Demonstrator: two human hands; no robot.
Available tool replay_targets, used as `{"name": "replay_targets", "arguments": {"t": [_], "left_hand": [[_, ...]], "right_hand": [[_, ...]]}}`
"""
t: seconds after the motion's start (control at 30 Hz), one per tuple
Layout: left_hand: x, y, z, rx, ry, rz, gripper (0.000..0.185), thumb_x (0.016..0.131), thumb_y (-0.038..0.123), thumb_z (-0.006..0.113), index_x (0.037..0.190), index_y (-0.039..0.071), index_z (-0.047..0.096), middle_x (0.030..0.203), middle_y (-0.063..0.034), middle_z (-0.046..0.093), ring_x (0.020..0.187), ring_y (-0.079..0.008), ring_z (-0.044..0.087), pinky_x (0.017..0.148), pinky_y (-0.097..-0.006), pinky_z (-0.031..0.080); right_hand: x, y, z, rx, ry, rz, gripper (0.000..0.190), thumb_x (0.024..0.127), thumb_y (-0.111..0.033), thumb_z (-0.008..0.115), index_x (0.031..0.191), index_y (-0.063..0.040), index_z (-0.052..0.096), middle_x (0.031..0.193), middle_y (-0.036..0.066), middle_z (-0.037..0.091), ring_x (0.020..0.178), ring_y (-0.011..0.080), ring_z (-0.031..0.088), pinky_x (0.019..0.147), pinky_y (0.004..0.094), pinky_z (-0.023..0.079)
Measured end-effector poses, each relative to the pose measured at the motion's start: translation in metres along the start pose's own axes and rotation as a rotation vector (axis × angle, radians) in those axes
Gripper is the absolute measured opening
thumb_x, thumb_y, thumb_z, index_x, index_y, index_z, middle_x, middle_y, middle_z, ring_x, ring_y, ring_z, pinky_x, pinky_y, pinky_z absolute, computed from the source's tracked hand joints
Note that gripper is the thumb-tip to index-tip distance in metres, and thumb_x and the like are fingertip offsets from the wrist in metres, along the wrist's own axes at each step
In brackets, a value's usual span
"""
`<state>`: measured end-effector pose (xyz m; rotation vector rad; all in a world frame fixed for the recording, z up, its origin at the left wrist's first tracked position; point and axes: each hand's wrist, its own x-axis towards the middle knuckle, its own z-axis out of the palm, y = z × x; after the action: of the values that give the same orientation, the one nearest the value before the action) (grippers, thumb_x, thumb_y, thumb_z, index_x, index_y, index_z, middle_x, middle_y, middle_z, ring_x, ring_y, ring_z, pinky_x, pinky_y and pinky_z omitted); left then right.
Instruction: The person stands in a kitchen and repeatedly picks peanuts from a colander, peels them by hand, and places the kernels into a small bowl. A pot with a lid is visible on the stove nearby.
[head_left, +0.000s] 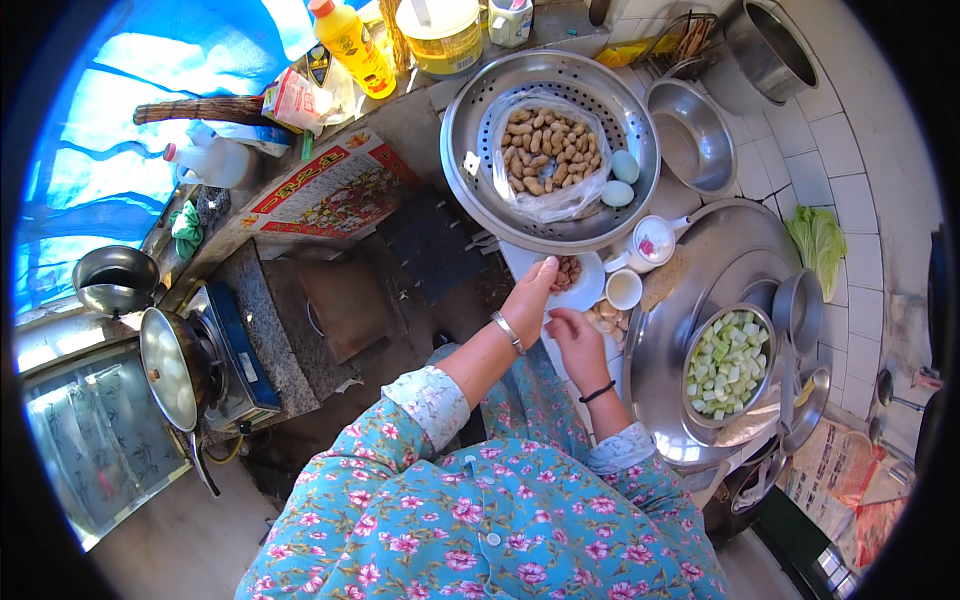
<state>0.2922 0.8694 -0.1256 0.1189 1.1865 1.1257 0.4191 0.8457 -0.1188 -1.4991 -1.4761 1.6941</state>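
My left hand (534, 292), with a silver bangle at its wrist, reaches over the left side of a white plate (594, 289). Shelled peanuts (568, 274) lie on that plate beside its thumb; the other fingers are hidden, so whether it grips anything is unclear. Curled at the plate's near edge is my right hand (579, 343), a black band around its wrist. I cannot tell if something is in its fingers. Peanut shells (609, 322) are piled just right of it. A small white cup (623, 289) stands next to the plate.
Beyond the plate, a steel colander (469, 161) holds a plastic bag of unshelled peanuts (551, 154) and two pale eggs (625, 166). To the right are a white teapot (654, 244) and a bowl of diced green vegetable (729, 365). A lidded pan (171, 369) sits on the gas stove at left.
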Motion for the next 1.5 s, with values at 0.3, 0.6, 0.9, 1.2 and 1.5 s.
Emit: {"name": "replay_targets", "arguments": {"t": [0.3,0.6,0.9,1.2,1.5], "left_hand": [[-0.048,0.033,-0.017,0.035,0.102,0.077,0.035,0.093,0.028,0.042,0.113,0.0,0.05,0.118,-0.0101,0.051,0.115,-0.0184,0.045,0.101,-0.0318,0.032],[-0.092,0.066,-0.047,0.047,0.133,0.156,0.026,0.094,0.02,0.039,0.105,0.001,0.053,0.109,-0.0111,0.056,0.105,-0.0195,0.052,0.093,-0.0321,0.039],[-0.1,0.086,-0.074,0.014,0.04,0.191,0.024,0.094,0.022,0.041,0.101,0.002,0.053,0.103,-0.0104,0.059,0.092,-0.0168,0.056,0.083,-0.0295,0.044],[-0.095,0.11,-0.062,0.324,-0.059,0.423,0.024,0.09,0.016,0.05,0.11,0.003,0.049,0.099,-0.0056,0.056,0.087,-0.0119,0.054,0.078,-0.0258,0.044],[-0.114,0.117,-0.05,0.264,-0.382,0.259,0.025,0.089,0.018,0.055,0.107,0.002,0.049,0.088,-0.0033,0.056,0.077,-0.0104,0.053,0.072,-0.0246,0.044]], "right_hand": [[0.142,-0.085,-0.017,-0.124,0.089,-0.492,0.015,0.083,-0.011,0.056,0.094,-0.003,0.061,0.086,0.011,0.063,0.078,0.0211,0.061,0.07,0.0292,0.048],[0.236,-0.077,0.037,-1.028,0.076,-0.471,0.019,0.078,-0.02,0.058,0.094,-0.01,0.059,0.089,0.013,0.059,0.086,0.0311,0.058,0.075,0.0414,0.046],[0.229,-0.07,0.042,-1.344,0.189,-0.654,0.017,0.075,-0.014,0.056,0.092,-0.011,0.056,0.089,0.009,0.059,0.087,0.027,0.057,0.077,0.0403,0.042],[0.113,-0.106,0.026,-0.018,-0.147,-0.304,0.026,0.086,-0.014,0.05,0.108,-0.001,0.052,0.085,0.004,0.059,0.074,0.0097,0.055,0.067,0.0249,0.046],[-0.018,-0.133,0.053,0.662,-0.18,-0.229,0.033,0.09,-0.018,0.054,0.117,0.0,0.048,0.093,0.004,0.056,0.078,0.0092,0.054,0.071,0.0231,0.046]]}}
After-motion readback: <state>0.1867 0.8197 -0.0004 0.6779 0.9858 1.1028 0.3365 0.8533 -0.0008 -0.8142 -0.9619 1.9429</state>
